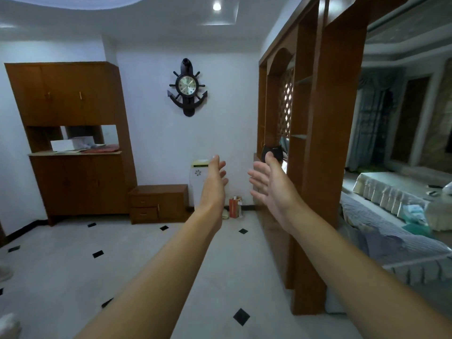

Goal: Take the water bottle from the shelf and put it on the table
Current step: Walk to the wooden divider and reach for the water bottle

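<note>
Fingers (221,167) of the left hand (214,178) are spread and slightly curled, holding nothing; the right hand (271,184) is the same, palm turned inward, its fingers apart and empty. Both bare arms reach forward at about chest height, the hands near each other but not touching.

No water bottle can be clearly made out. A small dark rounded object (275,151) sits on a low ledge of the tall brown wooden shelf divider (330,143), just behind the right hand; whether it is the bottle cannot be told. If it is, it would likely be rigid, smooth and perhaps slippery, its weight depending on how full it is, and best gripped around the middle of its body.

No tabletop is clearly in view. To the right, past the divider, a low surface draped in a pale frilled cloth (391,189) may be one.

The room has white walls, a white tiled floor (73,265) with small black diamond insets, a brown wooden cabinet (73,143) on the left holding papers in its open niche, a low brown drawer unit (159,203), and a black anchor-shaped wall clock (187,88).
</note>
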### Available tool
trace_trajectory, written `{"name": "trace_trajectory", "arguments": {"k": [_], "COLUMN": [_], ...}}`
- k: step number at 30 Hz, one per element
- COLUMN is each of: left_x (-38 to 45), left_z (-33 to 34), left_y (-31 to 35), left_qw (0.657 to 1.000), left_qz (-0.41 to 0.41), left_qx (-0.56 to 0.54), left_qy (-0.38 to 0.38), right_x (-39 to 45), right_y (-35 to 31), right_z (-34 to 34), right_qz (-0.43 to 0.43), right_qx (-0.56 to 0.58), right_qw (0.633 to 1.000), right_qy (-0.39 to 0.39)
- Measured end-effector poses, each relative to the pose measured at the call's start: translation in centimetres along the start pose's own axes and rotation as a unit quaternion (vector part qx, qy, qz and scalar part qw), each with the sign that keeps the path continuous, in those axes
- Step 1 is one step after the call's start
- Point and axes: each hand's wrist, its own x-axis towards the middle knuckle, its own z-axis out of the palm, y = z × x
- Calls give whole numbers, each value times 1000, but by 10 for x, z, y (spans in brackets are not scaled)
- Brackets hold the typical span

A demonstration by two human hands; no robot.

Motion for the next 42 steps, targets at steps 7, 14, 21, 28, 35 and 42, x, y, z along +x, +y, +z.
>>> {"name": "trace_trajectory", "arguments": {"k": [7, 14, 21, 28, 35, 42], "left_x": [88, 184, 257, 320, 392, 492], "left_z": [11, 48, 72, 75, 76, 80], "left_y": [-25, -48, -57, -65, -78, -84], "left_qw": [999, 998, 1000, 999, 999, 997], "left_qz": [-24, -45, -13, -15, -9, 0], "left_qx": [-22, -31, -12, -23, -26, -68], "left_qy": [5, 17, 23, 29, 16, -41], "right_x": [83, 186, 279, 340, 410, 493], "right_y": [26, 63, 77, 87, 100, 92], "right_z": [-16, -54, -66, -70, -67, -63], "right_qz": [10, 24, 27, 26, 17, -16], "right_qx": [11, 50, 72, 58, 26, -6], "right_qw": [1000, 998, 997, 998, 1000, 998], "right_qy": [9, 8, -17, -24, -2, 59]}}
